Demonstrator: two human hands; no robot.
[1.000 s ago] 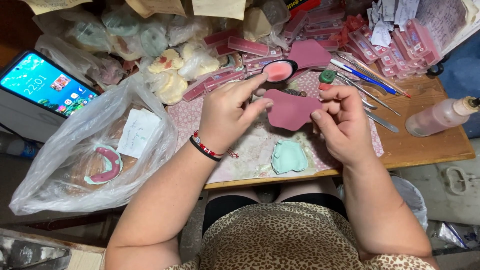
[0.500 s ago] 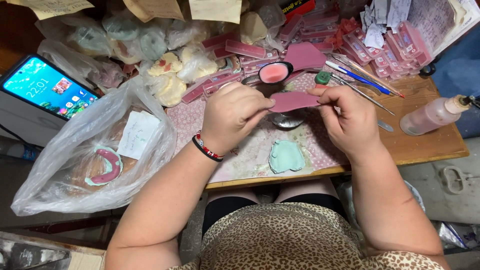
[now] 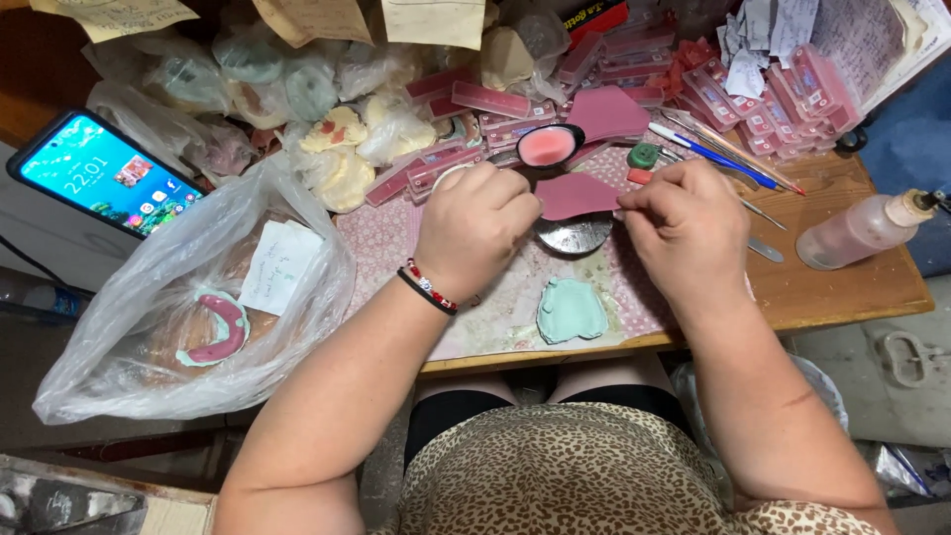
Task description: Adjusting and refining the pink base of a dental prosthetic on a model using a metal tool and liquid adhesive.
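Both hands pinch a flat pink wax sheet (image 3: 578, 194) over a small round metal dish (image 3: 577, 236). My left hand (image 3: 474, 226), with a beaded bracelet at the wrist, grips the sheet's left edge. My right hand (image 3: 686, 226) grips its right edge. A pale green plaster cast (image 3: 572, 309) lies on the patterned mat just below the sheet.
A small bowl of pink wax (image 3: 548, 147) and another pink sheet (image 3: 606, 112) sit behind. Metal tools and a blue pen (image 3: 713, 156) lie at right, near a squeeze bottle (image 3: 865, 230). A plastic bag (image 3: 188, 307) holds a cast at left; a lit phone (image 3: 104, 175) leans behind it.
The pink sheet has been lifted and moved away from me, from near the green cast to above the metal dish; both hands went with it.
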